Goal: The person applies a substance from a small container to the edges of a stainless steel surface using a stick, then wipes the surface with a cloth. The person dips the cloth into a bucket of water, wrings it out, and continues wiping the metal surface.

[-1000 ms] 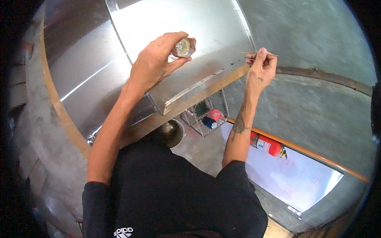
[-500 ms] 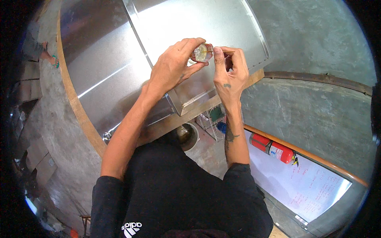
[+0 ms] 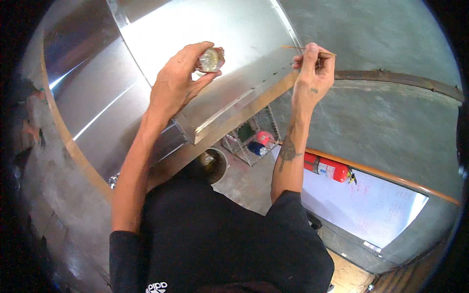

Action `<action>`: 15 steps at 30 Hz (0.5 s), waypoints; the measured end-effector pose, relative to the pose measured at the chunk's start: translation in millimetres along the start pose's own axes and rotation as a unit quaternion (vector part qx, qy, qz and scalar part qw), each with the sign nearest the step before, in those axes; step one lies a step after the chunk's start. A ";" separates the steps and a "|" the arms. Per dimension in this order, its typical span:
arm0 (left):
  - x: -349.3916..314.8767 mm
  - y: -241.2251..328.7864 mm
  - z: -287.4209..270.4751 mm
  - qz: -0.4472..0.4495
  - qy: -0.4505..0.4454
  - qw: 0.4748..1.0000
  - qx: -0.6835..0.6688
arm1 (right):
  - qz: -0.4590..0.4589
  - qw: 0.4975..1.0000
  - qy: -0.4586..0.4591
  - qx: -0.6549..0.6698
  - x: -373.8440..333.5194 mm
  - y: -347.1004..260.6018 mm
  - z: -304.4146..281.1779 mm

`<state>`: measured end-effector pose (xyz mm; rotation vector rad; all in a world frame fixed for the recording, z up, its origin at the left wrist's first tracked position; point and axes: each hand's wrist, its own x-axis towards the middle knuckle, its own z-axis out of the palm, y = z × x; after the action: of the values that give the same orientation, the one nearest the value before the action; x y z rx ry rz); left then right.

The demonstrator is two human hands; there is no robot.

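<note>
The left hand (image 3: 178, 78) gripped a small rounded container with reddish-brown sides and a pale, glassy yellowish face (image 3: 209, 60), its fingers bent over the top and its thumb pressed underneath. The container was held above a bright, silvery sheet-metal surface (image 3: 239, 31), its pale face turned toward the camera; what the container held was too small to make out.

The right hand (image 3: 312, 66) pinched a thin, straight, light-brown stick (image 3: 291, 47) between thumb and fingers, the other fingers curled in toward the palm. The stick lay nearly level, 1 end pointing left toward the container and the other sticking out past the right side of the hand. The 2 hands were well apart, and the stick and container did not touch.

A tan wooden edge (image 3: 266, 100) ran along the near side of the metal surface. Below it, on the grey floor (image 3: 239, 188), a round, pale-rimmed bucket (image 3: 225, 168) stood near a wire-framed rack (image 3: 238, 154) with 1 pink item (image 3: 264, 137) and 1 dark-blue item (image 3: 254, 148) in it. To the right, a red cylindrical fire extinguisher (image 3: 325, 168) was in front of a white rectangular board (image 3: 371, 207) with an orange-brown wooden border (image 3: 400, 180).
</note>
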<state>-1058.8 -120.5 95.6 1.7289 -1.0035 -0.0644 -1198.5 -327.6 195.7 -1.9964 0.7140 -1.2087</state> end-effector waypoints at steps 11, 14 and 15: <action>-1.5 0.8 0.3 0.005 -0.003 1.000 -0.017 | 0.013 0.952 -0.045 -0.303 42.7 123.8 -55.1; -4.7 2.6 -0.7 0.005 -0.002 1.000 -0.020 | 0.001 0.943 -0.049 -0.330 37.0 131.1 -57.3; -5.1 2.1 -0.6 0.002 -0.001 1.000 -0.022 | 0.005 0.940 -0.053 -0.338 36.6 128.0 -57.2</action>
<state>-1063.0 -116.9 95.4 1.6869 -0.9997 -0.0855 -1248.1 -448.8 133.6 -2.5757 1.1993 -0.9038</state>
